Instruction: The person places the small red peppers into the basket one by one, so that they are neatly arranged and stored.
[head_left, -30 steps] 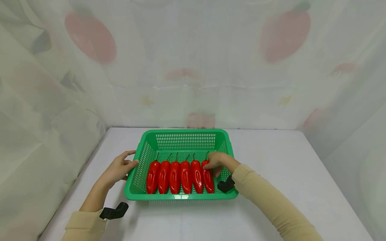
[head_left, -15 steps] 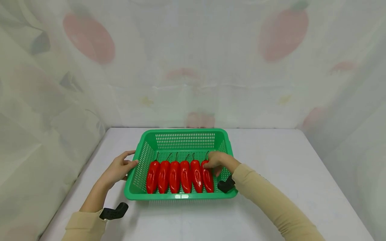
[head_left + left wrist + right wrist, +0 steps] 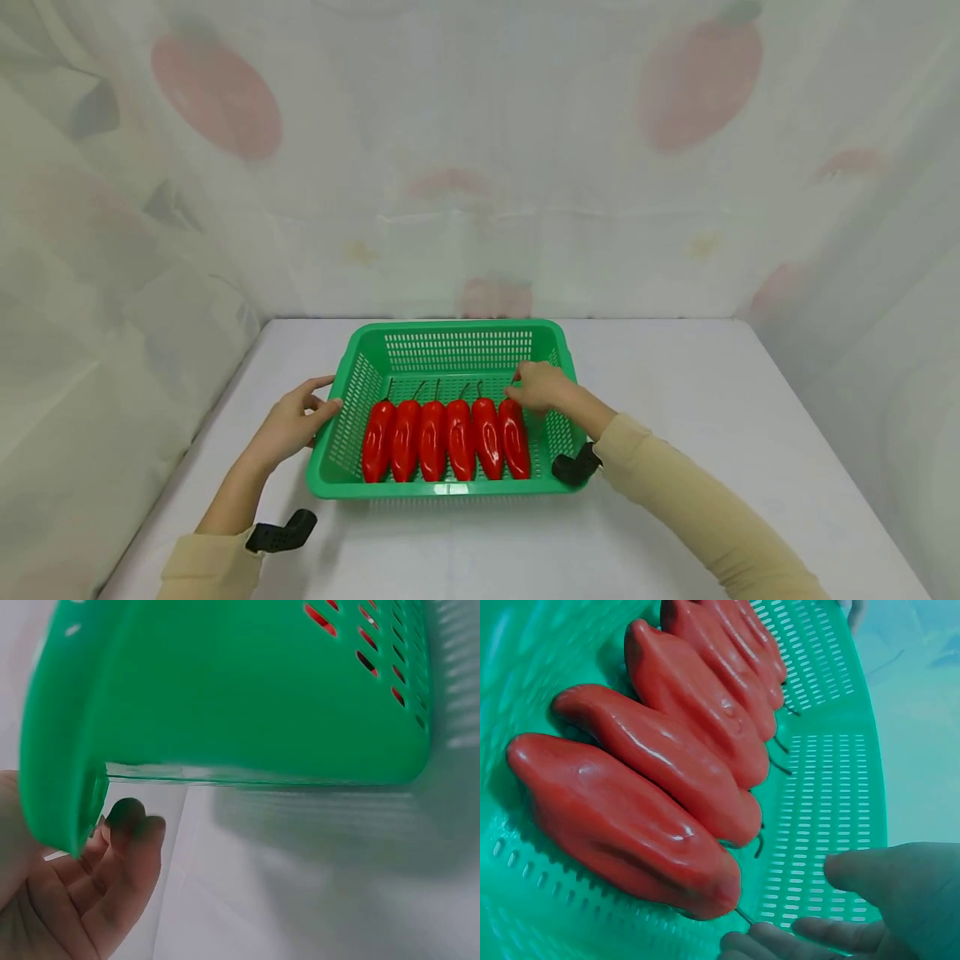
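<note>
A green plastic basket (image 3: pixel 450 490) holds a row of several shiny red peppers (image 3: pixel 459 442), side by side, stems pointing to the far side. My left hand (image 3: pixel 292 423) holds the basket's left rim, thumb on top and fingers below it, as the left wrist view also shows. Over the basket's right part, my right hand (image 3: pixel 542 387) is beside the stem end of the rightmost pepper (image 3: pixel 514 442). In the right wrist view that pepper (image 3: pixel 630 825) lies nearest, and the thumb (image 3: pixel 855 870) stands apart from the fingers (image 3: pixel 780 941), which are close to its stem.
The basket rests on a white-covered table (image 3: pixel 675 400). A pale curtain (image 3: pixel 480 167) with faded fruit prints hangs behind and along both sides. Each wrist wears a black camera, the right one (image 3: pixel 576 465) over the basket's near right corner.
My right hand has let go of the rightmost pepper and drawn back slightly up and right, toward its stem end. The left hand, basket and peppers stay in place.
</note>
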Demonstrator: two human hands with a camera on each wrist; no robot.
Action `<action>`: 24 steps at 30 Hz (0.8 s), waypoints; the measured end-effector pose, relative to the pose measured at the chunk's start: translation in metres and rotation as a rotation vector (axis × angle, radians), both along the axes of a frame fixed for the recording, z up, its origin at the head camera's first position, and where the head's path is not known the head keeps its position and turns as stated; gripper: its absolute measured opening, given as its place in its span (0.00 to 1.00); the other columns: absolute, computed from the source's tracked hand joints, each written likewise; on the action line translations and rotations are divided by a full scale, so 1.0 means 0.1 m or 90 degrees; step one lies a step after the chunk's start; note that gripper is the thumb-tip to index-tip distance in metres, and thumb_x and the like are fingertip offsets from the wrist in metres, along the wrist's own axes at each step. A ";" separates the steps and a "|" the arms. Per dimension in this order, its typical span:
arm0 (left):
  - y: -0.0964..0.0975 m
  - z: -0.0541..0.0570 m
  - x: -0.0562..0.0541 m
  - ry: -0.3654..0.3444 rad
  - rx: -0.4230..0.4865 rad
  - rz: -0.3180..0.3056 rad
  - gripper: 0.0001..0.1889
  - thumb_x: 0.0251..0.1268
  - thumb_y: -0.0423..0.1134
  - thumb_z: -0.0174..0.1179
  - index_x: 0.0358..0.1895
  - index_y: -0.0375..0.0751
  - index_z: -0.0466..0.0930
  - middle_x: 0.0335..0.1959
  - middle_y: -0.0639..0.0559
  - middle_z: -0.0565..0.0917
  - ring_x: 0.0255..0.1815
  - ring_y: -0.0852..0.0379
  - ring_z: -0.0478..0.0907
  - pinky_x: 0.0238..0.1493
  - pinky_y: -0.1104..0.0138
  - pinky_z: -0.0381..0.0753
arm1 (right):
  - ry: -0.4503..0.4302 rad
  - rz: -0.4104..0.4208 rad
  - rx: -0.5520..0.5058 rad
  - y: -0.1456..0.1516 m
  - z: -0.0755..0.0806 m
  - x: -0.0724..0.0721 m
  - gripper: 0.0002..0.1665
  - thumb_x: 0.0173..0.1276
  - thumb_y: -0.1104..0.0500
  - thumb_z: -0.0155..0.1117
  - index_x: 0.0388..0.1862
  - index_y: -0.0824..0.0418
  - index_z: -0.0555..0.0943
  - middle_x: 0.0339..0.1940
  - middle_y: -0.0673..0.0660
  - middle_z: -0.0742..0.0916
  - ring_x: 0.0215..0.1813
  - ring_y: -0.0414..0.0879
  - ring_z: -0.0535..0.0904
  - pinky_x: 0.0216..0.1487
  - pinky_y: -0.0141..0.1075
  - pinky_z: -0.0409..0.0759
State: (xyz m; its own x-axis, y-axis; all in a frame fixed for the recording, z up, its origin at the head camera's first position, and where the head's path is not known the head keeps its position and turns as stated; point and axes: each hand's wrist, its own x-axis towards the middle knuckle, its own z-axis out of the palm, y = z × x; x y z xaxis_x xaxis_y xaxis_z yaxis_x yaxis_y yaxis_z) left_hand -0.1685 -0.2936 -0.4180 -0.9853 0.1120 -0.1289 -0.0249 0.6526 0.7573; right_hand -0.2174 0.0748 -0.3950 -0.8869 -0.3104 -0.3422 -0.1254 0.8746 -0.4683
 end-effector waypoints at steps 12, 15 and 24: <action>0.03 -0.01 0.02 0.145 -0.148 -0.014 0.27 0.65 0.45 0.55 0.62 0.33 0.65 0.40 0.37 0.79 0.27 0.56 0.78 0.21 0.68 0.77 | 0.185 0.068 -0.107 0.30 0.15 0.08 0.17 0.68 0.55 0.55 0.49 0.63 0.77 0.37 0.56 0.84 0.28 0.40 0.77 0.27 0.32 0.75; 0.03 0.01 0.01 0.169 -0.156 -0.019 0.25 0.65 0.44 0.55 0.61 0.32 0.66 0.42 0.37 0.78 0.31 0.52 0.78 0.23 0.67 0.78 | 0.214 0.092 -0.136 0.42 0.18 0.09 0.16 0.68 0.55 0.54 0.50 0.62 0.77 0.39 0.54 0.84 0.34 0.42 0.79 0.33 0.33 0.77; 0.04 0.13 0.04 0.224 -0.201 -0.044 0.23 0.64 0.43 0.56 0.58 0.34 0.70 0.51 0.37 0.75 0.46 0.40 0.77 0.40 0.50 0.80 | 0.341 0.083 -0.121 0.74 0.21 0.17 0.15 0.66 0.57 0.57 0.49 0.61 0.78 0.45 0.53 0.83 0.43 0.46 0.80 0.42 0.40 0.80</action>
